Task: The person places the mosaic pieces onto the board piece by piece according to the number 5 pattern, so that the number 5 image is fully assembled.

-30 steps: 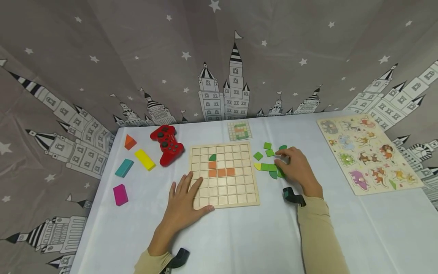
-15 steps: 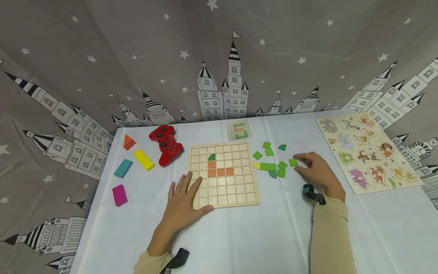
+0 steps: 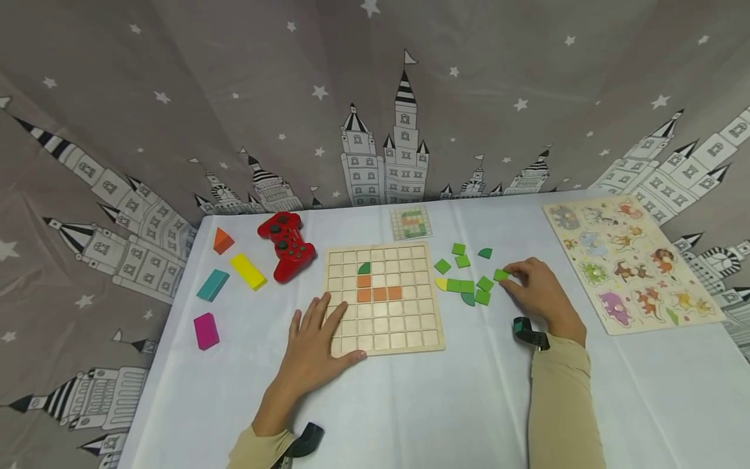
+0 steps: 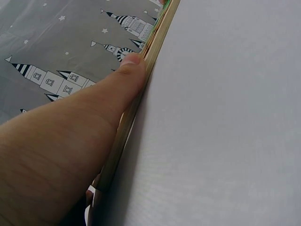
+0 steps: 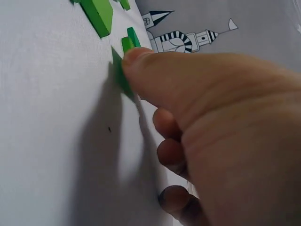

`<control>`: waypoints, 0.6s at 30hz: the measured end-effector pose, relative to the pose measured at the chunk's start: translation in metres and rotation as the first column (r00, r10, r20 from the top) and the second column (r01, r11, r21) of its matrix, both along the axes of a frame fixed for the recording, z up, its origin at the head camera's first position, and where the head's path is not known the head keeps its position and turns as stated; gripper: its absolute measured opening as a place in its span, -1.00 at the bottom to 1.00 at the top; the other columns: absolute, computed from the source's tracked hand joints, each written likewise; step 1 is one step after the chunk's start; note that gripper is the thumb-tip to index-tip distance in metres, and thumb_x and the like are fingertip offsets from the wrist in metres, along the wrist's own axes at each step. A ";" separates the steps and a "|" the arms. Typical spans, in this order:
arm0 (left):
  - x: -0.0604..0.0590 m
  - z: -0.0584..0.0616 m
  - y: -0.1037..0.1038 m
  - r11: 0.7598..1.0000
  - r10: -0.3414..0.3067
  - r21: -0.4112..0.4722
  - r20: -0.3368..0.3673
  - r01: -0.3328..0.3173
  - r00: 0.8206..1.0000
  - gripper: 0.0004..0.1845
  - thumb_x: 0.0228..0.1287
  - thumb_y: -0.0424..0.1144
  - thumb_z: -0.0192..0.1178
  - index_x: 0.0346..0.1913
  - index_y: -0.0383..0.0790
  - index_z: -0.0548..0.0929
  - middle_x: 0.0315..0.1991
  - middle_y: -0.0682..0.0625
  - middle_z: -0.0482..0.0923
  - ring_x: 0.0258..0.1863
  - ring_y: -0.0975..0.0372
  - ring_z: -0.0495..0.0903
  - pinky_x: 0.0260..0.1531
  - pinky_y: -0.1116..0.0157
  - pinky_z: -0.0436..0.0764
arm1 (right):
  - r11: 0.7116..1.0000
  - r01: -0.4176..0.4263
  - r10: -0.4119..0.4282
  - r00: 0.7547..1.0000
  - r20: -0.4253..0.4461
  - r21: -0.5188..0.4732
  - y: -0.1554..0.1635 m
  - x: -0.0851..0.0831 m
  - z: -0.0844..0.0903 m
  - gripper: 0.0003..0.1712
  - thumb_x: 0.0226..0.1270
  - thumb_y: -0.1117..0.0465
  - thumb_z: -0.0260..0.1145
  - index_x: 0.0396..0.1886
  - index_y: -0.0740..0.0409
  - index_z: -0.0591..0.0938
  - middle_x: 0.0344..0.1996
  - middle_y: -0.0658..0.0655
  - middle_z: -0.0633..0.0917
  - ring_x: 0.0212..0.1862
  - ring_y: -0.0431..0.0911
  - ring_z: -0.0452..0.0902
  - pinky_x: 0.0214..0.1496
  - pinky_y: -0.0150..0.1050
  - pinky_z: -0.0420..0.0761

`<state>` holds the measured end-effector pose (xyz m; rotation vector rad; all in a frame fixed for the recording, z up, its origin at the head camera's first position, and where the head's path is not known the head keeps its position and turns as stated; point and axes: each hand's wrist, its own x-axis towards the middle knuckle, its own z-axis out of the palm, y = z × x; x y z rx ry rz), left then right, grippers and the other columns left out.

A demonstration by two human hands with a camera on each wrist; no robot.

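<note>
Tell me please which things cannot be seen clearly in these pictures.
- Head view: the pattern card is too small to read cell by cell.
- Right wrist view: the green tile is mostly covered by the right hand; its shape is unclear.
- Left wrist view: the left hand hides the top of the wooden grid board; only its edge shows.

Backdrop: grey fabric curtain printed with white stars and black-and-white castles, draped behind and beside the white-clothed table. Lighting even, diffuse.
</note>
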<state>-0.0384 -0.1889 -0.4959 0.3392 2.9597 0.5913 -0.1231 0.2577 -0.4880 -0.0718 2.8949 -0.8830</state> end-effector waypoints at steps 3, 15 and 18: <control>0.000 0.000 -0.001 1.000 -0.002 0.006 -0.005 0.002 1.000 0.09 0.04 0.43 0.33 0.58 -0.01 0.26 0.67 -0.16 -0.04 0.65 -0.10 -0.06 0.55 -0.27 -0.12 | 1.000 0.020 -0.020 1.000 -0.003 -0.013 -0.008 -0.001 0.001 -0.60 0.45 0.12 0.33 0.12 0.31 0.67 -0.05 0.30 0.58 -0.05 0.12 0.45 0.12 0.10 0.50; 0.001 -0.003 -0.003 1.000 -0.005 0.002 -0.040 0.005 0.999 0.09 0.04 0.46 0.32 0.57 -0.01 0.28 0.65 -0.18 0.01 0.63 -0.13 -0.02 0.53 -0.28 -0.10 | 0.981 -0.187 0.183 0.980 -0.079 -0.050 -0.120 -0.025 0.020 -0.56 0.42 0.02 0.37 0.14 0.20 0.69 -0.05 0.17 0.59 0.01 0.03 0.49 0.15 0.00 0.56; 0.001 -0.002 -0.001 1.000 -0.008 0.011 -0.030 0.008 1.000 0.09 0.05 0.46 0.31 0.58 -0.01 0.28 0.65 -0.17 -0.01 0.64 -0.12 -0.04 0.54 -0.27 -0.11 | 0.968 -0.251 0.248 0.964 -0.093 -0.023 -0.147 -0.032 0.021 -0.59 0.43 0.02 0.37 0.13 0.16 0.70 -0.02 0.14 0.59 0.03 0.01 0.50 0.16 -0.04 0.58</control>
